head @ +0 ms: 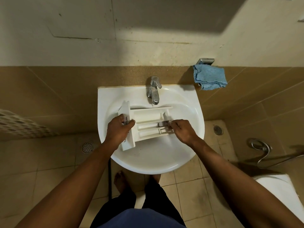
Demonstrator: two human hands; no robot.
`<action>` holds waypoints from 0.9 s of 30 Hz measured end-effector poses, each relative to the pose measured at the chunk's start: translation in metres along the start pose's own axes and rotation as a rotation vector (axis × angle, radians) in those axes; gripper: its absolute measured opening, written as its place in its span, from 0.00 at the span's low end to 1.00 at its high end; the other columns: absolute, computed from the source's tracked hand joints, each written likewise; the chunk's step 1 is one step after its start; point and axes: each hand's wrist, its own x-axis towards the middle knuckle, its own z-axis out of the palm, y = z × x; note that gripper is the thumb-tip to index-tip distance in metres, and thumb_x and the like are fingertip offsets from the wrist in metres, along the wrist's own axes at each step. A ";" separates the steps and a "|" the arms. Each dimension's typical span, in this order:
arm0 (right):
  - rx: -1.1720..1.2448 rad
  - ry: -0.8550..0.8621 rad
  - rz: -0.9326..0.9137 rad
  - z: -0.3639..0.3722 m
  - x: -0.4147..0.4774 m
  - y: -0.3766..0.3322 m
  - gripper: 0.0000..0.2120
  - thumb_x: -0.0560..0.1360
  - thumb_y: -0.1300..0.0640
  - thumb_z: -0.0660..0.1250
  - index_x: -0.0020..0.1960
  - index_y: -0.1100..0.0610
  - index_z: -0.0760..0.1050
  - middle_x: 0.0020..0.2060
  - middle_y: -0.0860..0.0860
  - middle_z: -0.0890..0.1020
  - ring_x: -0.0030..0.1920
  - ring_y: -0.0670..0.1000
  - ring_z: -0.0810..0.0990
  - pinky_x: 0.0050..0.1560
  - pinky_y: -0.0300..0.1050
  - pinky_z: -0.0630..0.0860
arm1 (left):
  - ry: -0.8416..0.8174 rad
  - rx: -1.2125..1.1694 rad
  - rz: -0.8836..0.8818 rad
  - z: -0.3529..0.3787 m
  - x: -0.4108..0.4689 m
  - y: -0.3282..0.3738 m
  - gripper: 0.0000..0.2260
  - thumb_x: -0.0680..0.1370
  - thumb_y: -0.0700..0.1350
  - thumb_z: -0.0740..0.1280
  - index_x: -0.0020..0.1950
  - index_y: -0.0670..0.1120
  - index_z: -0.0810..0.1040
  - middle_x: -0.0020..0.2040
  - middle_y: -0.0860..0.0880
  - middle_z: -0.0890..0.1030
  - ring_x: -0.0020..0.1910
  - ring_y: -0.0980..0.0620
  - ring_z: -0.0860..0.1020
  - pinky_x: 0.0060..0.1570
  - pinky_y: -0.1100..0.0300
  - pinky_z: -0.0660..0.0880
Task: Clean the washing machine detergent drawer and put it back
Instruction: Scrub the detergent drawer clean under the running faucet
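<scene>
- Beige tile wall [65, 89] behind, lighter tiled floor [189, 186] below. The person stands barefoot at the basin.
- White ceramic sink [105, 96] is wall-mounted at centre of view.
- White toilet [279, 183] shows only in part at lower right, well apart from the sink.
- White plastic detergent drawer [148, 118] is inside the sink bowl, lying crosswise under the tap. Compartments face up. Front panel [127, 142] is at the left end, with dark lettering partly covered by the hand.
- Left hand [118, 129] grips the front panel. Fingers wrap over its top edge and the thumb is on the near face.
- Right hand [182, 130] is at the drawer's right end. Fingers are curled tight and pinch a small grey object [162, 123], which touches the drawer's middle compartment. Too blurred to tell what it is.
- Blue cloth [209, 78] hangs crumpled from a metal wall holder [206, 60], up and right of the sink.
- Perforated basket [19, 124] sits at the left edge, only partly in view.
- Chrome tap [153, 91] stands at the back of the sink, spout over the drawer's far wall.
- Metal hose [261, 148] is looped on the wall at right.
- Two round floor drains, one left of the sink [87, 147] and one right [218, 130].
</scene>
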 end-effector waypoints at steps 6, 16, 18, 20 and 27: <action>-0.073 -0.035 -0.135 0.021 -0.013 0.007 0.16 0.86 0.57 0.59 0.61 0.58 0.84 0.53 0.58 0.87 0.52 0.57 0.84 0.56 0.50 0.77 | 0.013 0.015 0.009 0.003 -0.001 0.002 0.11 0.78 0.50 0.74 0.49 0.43 0.79 0.50 0.37 0.82 0.47 0.37 0.82 0.43 0.40 0.83; -0.476 -0.100 -0.360 0.050 -0.030 0.004 0.21 0.82 0.50 0.51 0.62 0.64 0.74 0.68 0.66 0.77 0.53 0.64 0.82 0.51 0.56 0.80 | -0.011 -0.014 0.016 0.003 -0.002 0.004 0.24 0.73 0.57 0.74 0.53 0.37 0.80 0.47 0.41 0.83 0.47 0.40 0.82 0.49 0.41 0.82; -0.477 -0.046 -0.380 0.042 -0.029 0.015 0.21 0.83 0.50 0.51 0.64 0.62 0.74 0.71 0.61 0.76 0.57 0.60 0.82 0.54 0.53 0.81 | -0.001 -0.004 0.013 0.004 0.000 0.004 0.18 0.77 0.53 0.75 0.51 0.37 0.80 0.46 0.43 0.83 0.47 0.41 0.83 0.49 0.43 0.81; -0.479 0.012 -0.339 0.033 -0.029 0.026 0.15 0.83 0.54 0.56 0.60 0.61 0.76 0.67 0.59 0.79 0.54 0.61 0.82 0.54 0.52 0.80 | 0.009 -0.008 0.005 0.004 0.003 0.002 0.16 0.78 0.51 0.74 0.50 0.38 0.80 0.47 0.41 0.83 0.48 0.41 0.83 0.50 0.43 0.81; -0.486 0.008 -0.334 0.045 -0.024 -0.020 0.18 0.79 0.48 0.58 0.48 0.58 0.82 0.44 0.57 0.85 0.45 0.58 0.83 0.46 0.48 0.78 | 0.003 -0.009 -0.021 0.001 0.004 0.002 0.17 0.78 0.52 0.73 0.52 0.37 0.80 0.49 0.39 0.83 0.49 0.37 0.82 0.48 0.36 0.82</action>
